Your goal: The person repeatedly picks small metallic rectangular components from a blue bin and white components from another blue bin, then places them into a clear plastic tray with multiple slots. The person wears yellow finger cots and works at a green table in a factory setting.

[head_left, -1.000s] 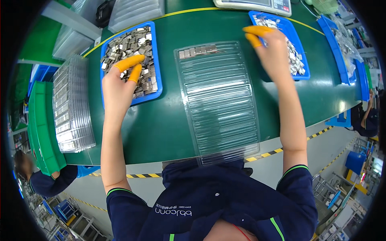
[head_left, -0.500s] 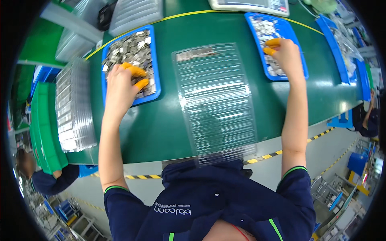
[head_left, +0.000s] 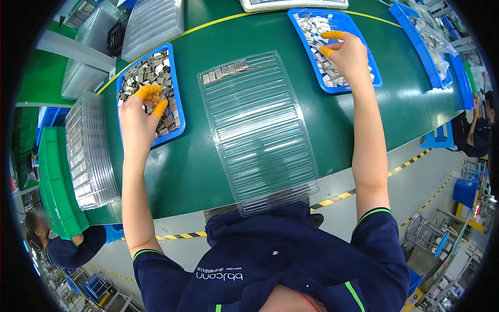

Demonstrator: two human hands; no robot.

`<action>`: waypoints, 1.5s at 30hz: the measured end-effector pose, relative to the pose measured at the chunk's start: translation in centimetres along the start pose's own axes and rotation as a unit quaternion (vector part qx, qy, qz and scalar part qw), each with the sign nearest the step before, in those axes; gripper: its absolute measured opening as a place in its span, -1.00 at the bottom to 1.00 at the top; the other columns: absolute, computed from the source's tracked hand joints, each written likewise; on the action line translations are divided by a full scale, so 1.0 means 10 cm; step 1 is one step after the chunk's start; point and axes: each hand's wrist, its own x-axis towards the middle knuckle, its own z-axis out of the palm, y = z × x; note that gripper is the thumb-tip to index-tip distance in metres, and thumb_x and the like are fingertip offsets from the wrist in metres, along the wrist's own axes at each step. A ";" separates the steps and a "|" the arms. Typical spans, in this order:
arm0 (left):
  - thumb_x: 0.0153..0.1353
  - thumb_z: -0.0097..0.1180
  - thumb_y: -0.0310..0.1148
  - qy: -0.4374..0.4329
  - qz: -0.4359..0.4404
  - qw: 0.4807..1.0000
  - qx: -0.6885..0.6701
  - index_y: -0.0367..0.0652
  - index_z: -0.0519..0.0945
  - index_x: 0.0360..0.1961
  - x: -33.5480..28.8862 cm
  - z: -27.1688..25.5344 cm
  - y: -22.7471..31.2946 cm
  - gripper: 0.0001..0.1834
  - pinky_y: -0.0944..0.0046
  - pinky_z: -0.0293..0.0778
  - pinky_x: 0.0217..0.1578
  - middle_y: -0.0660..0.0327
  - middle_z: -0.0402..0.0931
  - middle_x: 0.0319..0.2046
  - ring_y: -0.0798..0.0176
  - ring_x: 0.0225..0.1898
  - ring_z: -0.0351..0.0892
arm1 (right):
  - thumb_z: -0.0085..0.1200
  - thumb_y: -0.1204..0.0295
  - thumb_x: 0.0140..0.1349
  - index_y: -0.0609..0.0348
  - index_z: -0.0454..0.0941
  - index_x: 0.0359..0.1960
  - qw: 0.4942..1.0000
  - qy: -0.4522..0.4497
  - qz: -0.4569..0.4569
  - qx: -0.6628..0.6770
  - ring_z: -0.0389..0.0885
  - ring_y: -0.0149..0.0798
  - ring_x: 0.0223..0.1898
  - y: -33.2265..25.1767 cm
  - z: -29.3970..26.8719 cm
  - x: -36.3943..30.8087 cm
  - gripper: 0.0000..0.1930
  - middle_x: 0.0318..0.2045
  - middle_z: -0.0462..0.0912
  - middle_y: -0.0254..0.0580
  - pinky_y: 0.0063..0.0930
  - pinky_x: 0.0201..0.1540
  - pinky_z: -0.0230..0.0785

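Note:
My left hand (head_left: 138,118), with yellow finger cots on its fingertips, reaches into a blue tray (head_left: 175,86) heaped with small flat metal pieces (head_left: 156,67). Its thumb and forefinger are apart among the pieces; whether they touch one is hard to see. Over at the right, my right hand (head_left: 349,56), also in yellow finger cots, hovers above another blue tray (head_left: 371,49) of small white pieces (head_left: 314,28). Those fingertips are parted too. Between my hands lies a clear ribbed plastic tray (head_left: 260,135), with several metal pieces (head_left: 226,71) in a row in its far slot.
A stack of clear trays (head_left: 88,156) and a green bin (head_left: 57,187) stand at the left. Beyond the yellow line are another clear tray stack (head_left: 153,26) and a white device (head_left: 293,5). More blue trays (head_left: 418,47) sit at the right. Co-workers (head_left: 478,127) are at both sides.
The view has shifted, so the table and trays appear further left. My left hand has moved slightly nearer within its tray; the right hand's finger and thumb have spread a little.

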 end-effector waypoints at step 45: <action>0.00 0.19 -0.60 -0.175 -0.162 0.747 -0.621 -0.34 0.52 -0.23 0.04 0.48 0.80 -0.74 0.35 0.52 -0.21 0.09 0.58 -0.31 0.23 -0.30 0.62 | 0.20 0.55 0.01 0.33 0.61 -0.26 0.833 -0.276 0.006 0.479 0.58 -0.43 -0.30 -0.83 0.30 -0.68 -0.78 -0.34 0.65 -0.20 -0.61 -0.17 0.41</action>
